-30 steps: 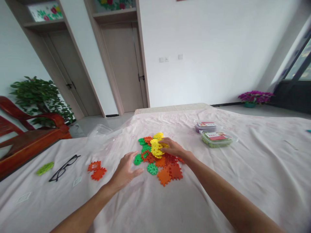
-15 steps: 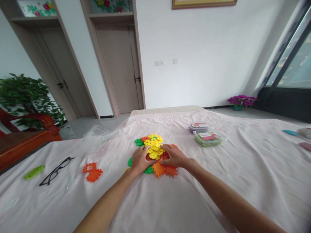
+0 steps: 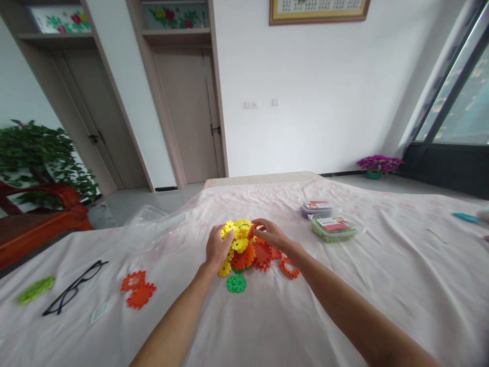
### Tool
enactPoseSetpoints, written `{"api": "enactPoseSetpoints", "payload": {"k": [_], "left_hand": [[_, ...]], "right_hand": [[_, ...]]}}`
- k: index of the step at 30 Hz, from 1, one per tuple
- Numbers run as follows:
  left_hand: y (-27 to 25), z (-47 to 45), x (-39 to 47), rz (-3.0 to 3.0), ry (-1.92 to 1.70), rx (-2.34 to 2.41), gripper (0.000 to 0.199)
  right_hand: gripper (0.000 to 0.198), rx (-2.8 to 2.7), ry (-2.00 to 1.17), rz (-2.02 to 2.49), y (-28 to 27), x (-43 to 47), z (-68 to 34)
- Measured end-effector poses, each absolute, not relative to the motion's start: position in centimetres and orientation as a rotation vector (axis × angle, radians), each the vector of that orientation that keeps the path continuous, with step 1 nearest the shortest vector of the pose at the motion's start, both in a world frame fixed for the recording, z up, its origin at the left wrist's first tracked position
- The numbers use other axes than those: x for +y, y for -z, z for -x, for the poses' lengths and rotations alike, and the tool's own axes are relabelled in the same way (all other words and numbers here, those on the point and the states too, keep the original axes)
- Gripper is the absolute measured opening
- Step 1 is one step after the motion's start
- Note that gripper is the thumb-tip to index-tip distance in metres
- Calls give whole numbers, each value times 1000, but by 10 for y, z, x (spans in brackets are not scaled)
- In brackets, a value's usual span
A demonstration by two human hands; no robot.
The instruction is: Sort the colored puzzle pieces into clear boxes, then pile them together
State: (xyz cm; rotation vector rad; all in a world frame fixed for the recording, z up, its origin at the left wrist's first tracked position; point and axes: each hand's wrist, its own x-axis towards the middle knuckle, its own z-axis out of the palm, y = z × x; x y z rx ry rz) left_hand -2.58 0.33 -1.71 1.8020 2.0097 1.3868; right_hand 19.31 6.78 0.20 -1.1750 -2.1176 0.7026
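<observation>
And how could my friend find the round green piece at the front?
On the pale cloth, find the colourful heap between the left hand and the right hand. At the heap's near edge lies the round green piece, its green standing out from the mostly yellow and orange pieces behind it.

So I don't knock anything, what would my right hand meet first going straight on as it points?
Past the red-orange piece at its fingertips, your right hand would likely meet the yellow flower-shaped pieces first, though depth is unclear.

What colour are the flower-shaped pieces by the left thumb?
Yellow; the flower-shaped pieces show best in the head view.
</observation>
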Motion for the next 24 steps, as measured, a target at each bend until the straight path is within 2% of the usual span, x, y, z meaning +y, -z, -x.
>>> {"api": "enactPoseSetpoints", "payload": {"k": [4, 7, 9, 12, 19, 22, 24], "left_hand": [[22, 42, 15, -1880, -1250, 1992, 34], [30, 39, 22, -1913, -1127, 1972, 53], [35, 33, 26, -1905, -1142, 1935, 56], [39, 24, 30, -1885, -1273, 1819, 47], [27, 16, 22, -1852, -1381, 1623, 26], [15, 23, 10, -1848, -1336, 1535, 26], [8, 35, -2, -1909, -1225, 1464, 27]], "right_hand": [[68, -2313, -509, 1388, 3, 96, -189], [70, -2445, -564, 1379, 12, 104, -172], [69, -2473, -570, 1301, 17, 102, -159], [66, -2367, -666, 1196, 19, 95, -147], [54, -1912, -1172, 938, -5, 66, -166], [56, -1891, -1342, 810, -22, 52, -193], [64, -1971, -1320, 785, -27, 47, -219]]}}
